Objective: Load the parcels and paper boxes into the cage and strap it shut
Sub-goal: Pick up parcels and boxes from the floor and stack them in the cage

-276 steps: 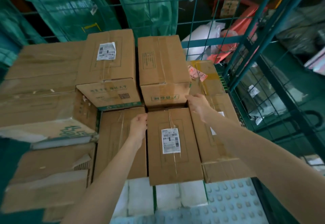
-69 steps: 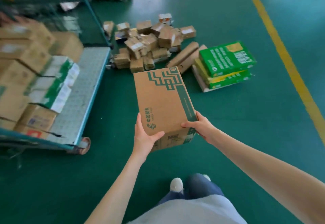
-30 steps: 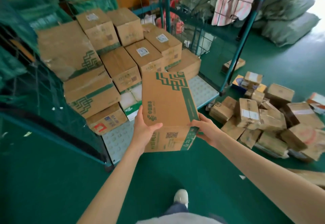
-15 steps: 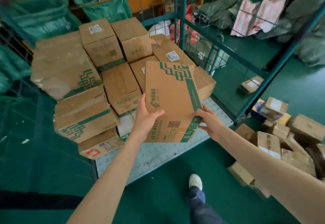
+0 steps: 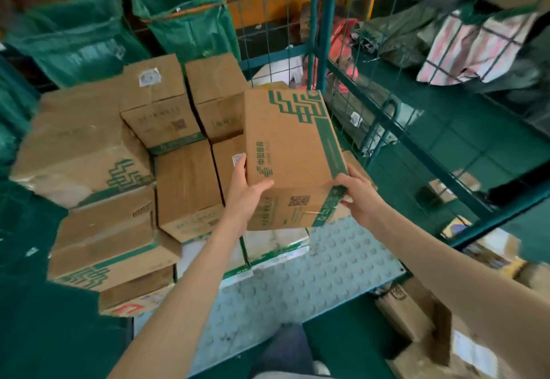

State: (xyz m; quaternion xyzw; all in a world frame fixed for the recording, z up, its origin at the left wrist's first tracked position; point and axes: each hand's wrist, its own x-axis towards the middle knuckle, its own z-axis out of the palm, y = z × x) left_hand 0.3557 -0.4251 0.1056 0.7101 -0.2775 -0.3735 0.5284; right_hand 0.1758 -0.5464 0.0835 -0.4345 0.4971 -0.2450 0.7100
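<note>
I hold a brown cardboard box with green print (image 5: 293,152) in both hands, above the front right part of the cage. My left hand (image 5: 247,194) grips its near left corner, thumb on top. My right hand (image 5: 358,197) grips its near right corner by the green stripe. Under and behind it, several brown boxes (image 5: 184,188) are stacked on the cage's pale studded floor (image 5: 312,274). The cage's green wire side (image 5: 387,128) stands just to the right of the box.
Big boxes with green logos (image 5: 83,146) fill the cage's left side. Green sacks (image 5: 184,21) hang behind the cage. Loose parcels (image 5: 422,328) lie on the green floor at lower right. My leg and shoe show at the bottom edge.
I have carried the box from the floor pile to the cage and stepped closer. In the last half second it rose and moved farther in over the stacked boxes.
</note>
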